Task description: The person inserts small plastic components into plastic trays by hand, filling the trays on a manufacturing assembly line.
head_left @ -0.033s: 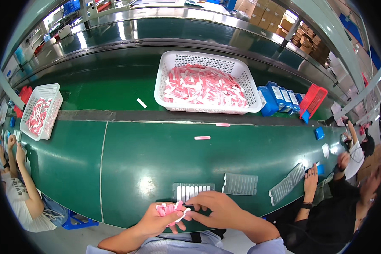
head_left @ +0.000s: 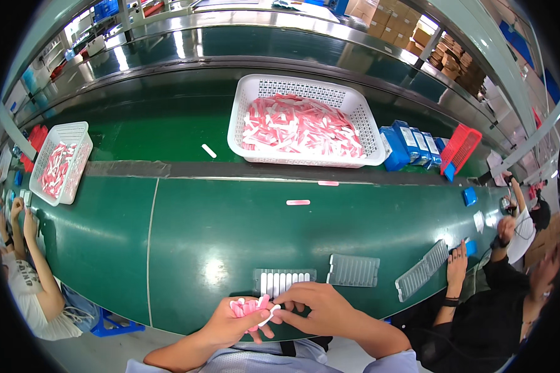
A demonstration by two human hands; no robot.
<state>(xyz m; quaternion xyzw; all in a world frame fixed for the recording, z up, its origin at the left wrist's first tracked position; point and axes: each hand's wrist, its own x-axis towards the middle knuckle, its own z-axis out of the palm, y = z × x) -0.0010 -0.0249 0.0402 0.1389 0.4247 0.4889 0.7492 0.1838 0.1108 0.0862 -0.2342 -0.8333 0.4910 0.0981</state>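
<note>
My left hand (head_left: pixel 227 323) is closed around a bunch of small pink-and-white strips (head_left: pixel 247 306) with rounded ends, which look like mini nail files. One white strip (head_left: pixel 269 315) sticks out of the bunch, and the thumb and finger of my right hand (head_left: pixel 314 309) pinch its end. Just beyond my hands lies a clear slotted tray (head_left: pixel 259 274), with several white strips (head_left: pixel 283 283) side by side in its slots. My right hand hides part of that tray's near side. To its right is another clear slotted tray (head_left: pixel 353 271).
A large white basket (head_left: pixel 239 133) heaped with strips stands beyond; a smaller one (head_left: pixel 84 158) is at left. Loose strips (head_left: pixel 298 202) lie on the green table (head_left: pixel 199 236). Blue packs (head_left: pixel 410 146) and a red basket (head_left: pixel 462 148) stand right. A co-worker's hand (head_left: pixel 457 267) is by a third tray (head_left: pixel 421 270).
</note>
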